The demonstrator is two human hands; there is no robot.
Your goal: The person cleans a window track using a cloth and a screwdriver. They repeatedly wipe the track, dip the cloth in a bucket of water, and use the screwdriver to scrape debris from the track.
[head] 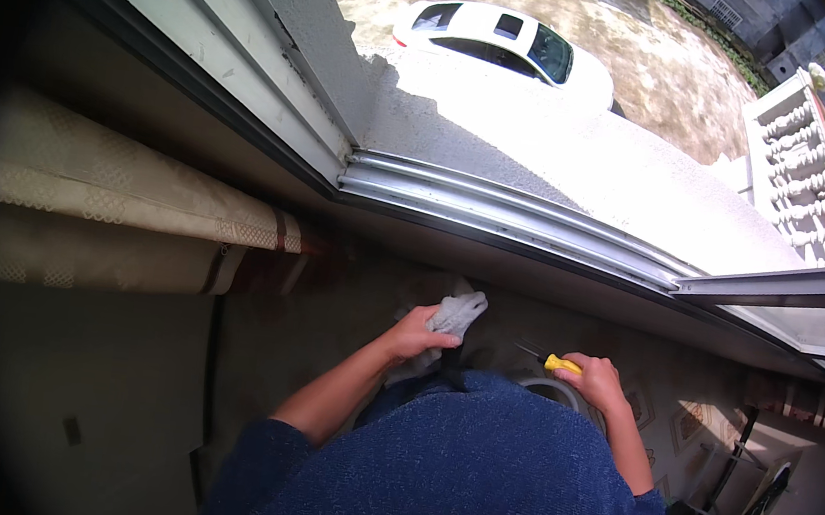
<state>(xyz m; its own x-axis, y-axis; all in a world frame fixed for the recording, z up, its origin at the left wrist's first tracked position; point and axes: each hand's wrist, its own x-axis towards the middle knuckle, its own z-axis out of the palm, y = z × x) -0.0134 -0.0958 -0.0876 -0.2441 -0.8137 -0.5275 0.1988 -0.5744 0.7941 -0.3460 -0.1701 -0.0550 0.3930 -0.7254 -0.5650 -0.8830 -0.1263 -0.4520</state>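
Observation:
A crumpled white cloth is gripped in my left hand, in front of my body and below the window. My right hand holds a screwdriver by its yellow handle, with the thin shaft pointing left toward the cloth. Beyond both hands runs the metal sliding track of the open window; neither hand touches it. Under my right hand the curved rim of a white bucket-like container shows, partly hidden by my blue shirt.
A patterned curtain hangs at the left. The sliding window sash stands at the right. Outside lie a sunlit ledge, a white car and a balustrade. A rack-like frame with items stands at lower right.

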